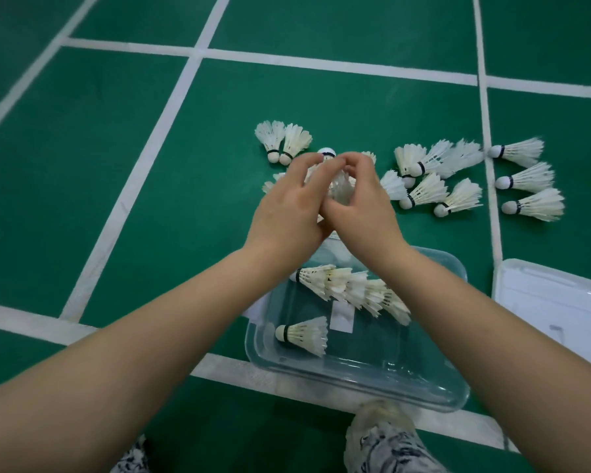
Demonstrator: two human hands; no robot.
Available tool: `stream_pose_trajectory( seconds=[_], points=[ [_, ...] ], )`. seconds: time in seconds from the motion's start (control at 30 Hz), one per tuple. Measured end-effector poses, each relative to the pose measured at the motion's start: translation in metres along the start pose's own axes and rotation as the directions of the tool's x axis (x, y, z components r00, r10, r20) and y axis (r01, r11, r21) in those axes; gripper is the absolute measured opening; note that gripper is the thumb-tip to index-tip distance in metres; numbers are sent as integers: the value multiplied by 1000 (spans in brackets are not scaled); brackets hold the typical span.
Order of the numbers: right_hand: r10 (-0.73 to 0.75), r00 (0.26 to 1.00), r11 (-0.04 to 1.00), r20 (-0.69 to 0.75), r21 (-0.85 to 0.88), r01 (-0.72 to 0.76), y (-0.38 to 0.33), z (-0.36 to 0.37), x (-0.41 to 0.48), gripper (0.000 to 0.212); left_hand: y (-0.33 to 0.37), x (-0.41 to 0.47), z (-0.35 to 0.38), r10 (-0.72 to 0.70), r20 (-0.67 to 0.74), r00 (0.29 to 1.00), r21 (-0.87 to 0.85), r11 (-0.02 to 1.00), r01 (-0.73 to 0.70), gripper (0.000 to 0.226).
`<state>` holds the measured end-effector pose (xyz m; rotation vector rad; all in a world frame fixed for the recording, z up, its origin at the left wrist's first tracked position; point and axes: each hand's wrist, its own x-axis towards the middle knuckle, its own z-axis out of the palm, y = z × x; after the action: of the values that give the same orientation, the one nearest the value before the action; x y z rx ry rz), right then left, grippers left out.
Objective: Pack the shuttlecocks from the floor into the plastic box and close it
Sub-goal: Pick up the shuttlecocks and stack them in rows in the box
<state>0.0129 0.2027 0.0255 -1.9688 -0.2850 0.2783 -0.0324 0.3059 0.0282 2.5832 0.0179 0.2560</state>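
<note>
Both hands meet just beyond the far rim of the clear plastic box (355,377): the left hand (287,213) and the right hand (362,203) are cupped together around a white feather shuttlecock (340,191), fingers curled on its skirt, the cork end hidden between the palms. Inside the box a nested row of shuttlecocks (352,290) lies across the far half and a single shuttlecock (304,334) lies at about 9 o'clock of the box's middle. Many loose ones remain on the green court floor (116,148) — a pair (282,141) at 11 o'clock of the hands, a cluster (430,175) at 3 o'clock, and three (526,180) further right past the white line. The white lid (553,302) rests on the floor at 3 o'clock of the box, apart from it. These shuttlecocks look nearly weightless and easy to crush: the feather skirt is springy but brittle, so squeezing it would likely bend or snap the vanes. The safer hold is probably the firm cork base or the taped band just above it — light fingertip pressure should suffice. Sliding one cork-first into another's skirt saves room, judging by the stacked row. Packing seems well short of halfway.
</note>
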Motion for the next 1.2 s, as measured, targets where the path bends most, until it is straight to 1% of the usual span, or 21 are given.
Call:
stream_pose_trajectory(
  seconds=[0.1, 0.2, 0.27, 0.3, 0.37, 0.43, 0.47, 0.5, 0.53, 0.57, 0.63, 0.67, 0.7, 0.77, 0.8, 0.83, 0.9, 1.0, 1.07, 1.13, 1.2],
  points=[
    [31, 999, 998, -14, 46, -30, 6, -12, -12, 39, 11, -10, 8, 65, 12, 998, -15, 998, -65, 66],
    [72, 997, 996, 18, 43, -73, 18, -22, -26, 31, 15, -23, 15, 53, 98, 994, -72, 996, -46, 70],
    [103, 992, 991, 76, 72, -109, 29, -28, -37, 30, 15, -34, 20, 57, 175, 983, -94, 995, -41, 69],
    [125, 985, 983, 120, 117, -139, 35, -29, -43, 30, 14, -39, 22, 62, 209, 976, -97, 994, -42, 68],
    [189, 955, 939, 230, 241, -244, 47, -32, -52, 30, 13, -51, 27, 53, 289, 956, -88, 996, -29, 68],
    [231, 919, 877, 320, 341, -339, 56, -34, -58, 22, 12, -62, 32, 46, 364, 930, -97, 995, -11, 73],
    [250, 911, 859, 330, 359, -365, 61, -35, -60, 16, 12, -66, 34, 44, 400, 916, -98, 995, -5, 76],
    [275, 906, 854, 322, 352, -384, 65, -36, -61, 8, 12, -70, 36, 46, 435, 899, -98, 995, -3, 78],
    [306, 900, 857, 310, 323, -402, 68, -38, -62, 6, 12, -73, 38, 53, 465, 884, -103, 995, -6, 78],
    [338, 893, 861, 299, 285, -421, 73, -39, -62, 9, 12, -75, 40, 57, 494, 868, -104, 995, -6, 77],
    [378, 880, 872, 288, 210, -443, 81, -41, -63, 9, 9, -75, 43, 28, 541, 840, -58, 998, 4, 67],
    [383, 878, 886, 286, 153, -437, 87, -42, -64, 12, 6, -74, 44, -3, 554, 833, -7, 1000, 9, 59],
    [380, 878, 907, 291, 67, -415, 91, -44, -65, 20, 1, -72, 45, -39, 560, 827, 56, 998, 10, 51],
    [374, 861, 926, 343, -194, -325, 99, -47, -68, 40, -9, -68, 48, -116, 599, 792, 194, 981, -3, 41],
    [379, 839, 910, 390, -322, -261, 102, -46, -71, 49, -13, -67, 50, -150, 636, 757, 258, 966, -25, 38],
    [380, 814, 889, 439, -416, -190, 106, -45, -73, 55, -16, -67, 52, -176, 671, 721, 314, 948, -60, 36],
    [365, 776, 843, 514, -536, -41, 111, -38, -79, 59, -17, -68, 58, -213, 707, 674, 389, 913, -120, 34],
    [342, 720, 729, 604, -654, 202, 117, -24, -84, 61, -16, -69, 70, -268, 743, 613, 442, 884, -149, 36],
    [345, 667, 658, 660, -677, 329, 121, -13, -85, 61, -17, -70, 78, -299, 769, 564, 465, 868, -173, 33],
    [342, 644, 648, 685, -668, 366, 126, -2, -84, 65, -20, -72, 85, -328, 783, 528, 475, 863, -169, 34],
    [314, 657, 690, 685, -640, 337, 129, 9, -83, 76, -24, -73, 90, -347, 789, 506, 480, 863, -156, 39]
  ],
)
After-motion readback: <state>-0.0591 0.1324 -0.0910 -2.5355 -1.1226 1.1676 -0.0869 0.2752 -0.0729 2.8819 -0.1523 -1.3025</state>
